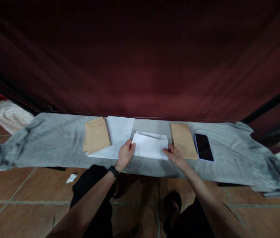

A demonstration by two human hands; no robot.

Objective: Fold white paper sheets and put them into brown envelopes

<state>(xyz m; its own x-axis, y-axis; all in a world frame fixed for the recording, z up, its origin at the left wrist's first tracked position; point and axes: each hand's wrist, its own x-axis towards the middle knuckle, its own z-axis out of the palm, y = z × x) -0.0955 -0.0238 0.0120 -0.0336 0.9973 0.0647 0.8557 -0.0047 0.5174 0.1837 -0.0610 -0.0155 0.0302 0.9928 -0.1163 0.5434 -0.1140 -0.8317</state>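
Note:
A folded sheet of white paper point(150, 146) is held between my two hands, low over the grey cloth. My left hand point(126, 153) pinches its left edge, and my right hand point(174, 154) grips the lower right corner. Left of it lie flat white sheets point(120, 132), partly covered by a few brown envelopes point(97, 134). Close beside my right hand is another stack of brown envelopes point(184, 141).
A grey cloth point(55, 142) covers the long, low surface. On it, to the right, lies a phone point(203, 147) with a dark screen. A dark red panel point(140, 82) rises behind. White scrap point(71, 178) lies on the tiled floor.

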